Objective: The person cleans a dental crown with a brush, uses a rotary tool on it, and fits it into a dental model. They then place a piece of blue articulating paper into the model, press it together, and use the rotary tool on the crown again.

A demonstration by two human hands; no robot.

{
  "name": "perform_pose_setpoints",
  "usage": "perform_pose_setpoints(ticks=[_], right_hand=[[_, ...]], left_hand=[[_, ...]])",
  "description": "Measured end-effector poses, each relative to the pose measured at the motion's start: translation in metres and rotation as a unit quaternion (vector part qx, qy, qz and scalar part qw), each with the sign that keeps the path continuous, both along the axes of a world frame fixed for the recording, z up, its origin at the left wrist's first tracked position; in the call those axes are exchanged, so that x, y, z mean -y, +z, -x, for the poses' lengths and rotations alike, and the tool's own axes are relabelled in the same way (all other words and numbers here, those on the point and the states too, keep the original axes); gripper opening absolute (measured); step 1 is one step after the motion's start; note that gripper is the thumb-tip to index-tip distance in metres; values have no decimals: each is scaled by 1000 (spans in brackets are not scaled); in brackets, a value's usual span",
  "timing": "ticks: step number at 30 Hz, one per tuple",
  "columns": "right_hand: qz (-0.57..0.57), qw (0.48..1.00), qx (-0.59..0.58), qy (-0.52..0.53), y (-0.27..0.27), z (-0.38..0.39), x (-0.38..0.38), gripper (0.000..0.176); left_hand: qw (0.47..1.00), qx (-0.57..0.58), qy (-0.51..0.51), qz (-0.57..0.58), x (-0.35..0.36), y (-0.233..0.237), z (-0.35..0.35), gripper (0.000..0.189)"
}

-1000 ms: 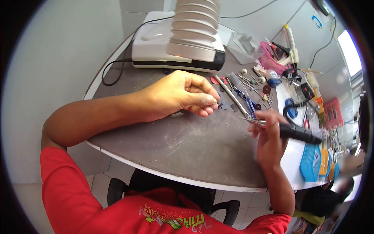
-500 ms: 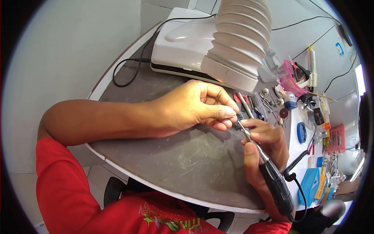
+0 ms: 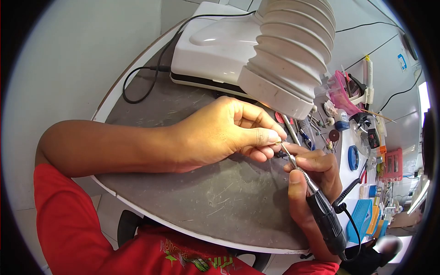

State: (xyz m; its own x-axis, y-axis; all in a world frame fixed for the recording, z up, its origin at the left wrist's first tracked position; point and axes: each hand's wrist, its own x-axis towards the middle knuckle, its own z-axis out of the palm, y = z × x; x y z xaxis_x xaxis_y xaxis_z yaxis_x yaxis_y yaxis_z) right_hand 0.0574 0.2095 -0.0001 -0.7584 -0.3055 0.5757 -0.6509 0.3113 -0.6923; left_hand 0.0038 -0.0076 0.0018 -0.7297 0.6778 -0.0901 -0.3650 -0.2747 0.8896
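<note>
My left hand (image 3: 229,133) is closed in a pinch, thumb against forefinger, on a small yellowish piece (image 3: 278,142) mostly covered by the fingertips. A rotary handpiece (image 3: 323,215), black at the rear with a silver front, lies in my right hand (image 3: 316,172), fingers and thumb wrapped round its metal part. Its thin bit (image 3: 285,148) points up and left, the tip right at the small piece. A coiled black cord (image 3: 347,192) runs beside the handpiece. Under the fingertips, a small dark object (image 3: 280,154) shows on the grey table mat (image 3: 220,197).
A white ribbed hose (image 3: 293,50) hangs over the table, close beyond my hands, in front of a white machine (image 3: 211,50). Several burs and discs (image 3: 333,135) lie to the right, near a pink container (image 3: 341,94) of tools. A blue basket (image 3: 360,220) stands at right; a person (image 3: 376,254) is beyond it.
The view has shifted slightly. My left fingers have turned a little, so the yellowish piece now shows at the bit's tip, and the dark object sits lower, apart from the fingertips.
</note>
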Motion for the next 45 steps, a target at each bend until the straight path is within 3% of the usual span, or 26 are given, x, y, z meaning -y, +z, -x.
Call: perform_pose_setpoints(ticks=[45], right_hand=[[2, 1000, -4, 15, 0, 0, 0, 23]], left_hand=[[1000, -6, 0, -4, 0, -1, 0, 27]])
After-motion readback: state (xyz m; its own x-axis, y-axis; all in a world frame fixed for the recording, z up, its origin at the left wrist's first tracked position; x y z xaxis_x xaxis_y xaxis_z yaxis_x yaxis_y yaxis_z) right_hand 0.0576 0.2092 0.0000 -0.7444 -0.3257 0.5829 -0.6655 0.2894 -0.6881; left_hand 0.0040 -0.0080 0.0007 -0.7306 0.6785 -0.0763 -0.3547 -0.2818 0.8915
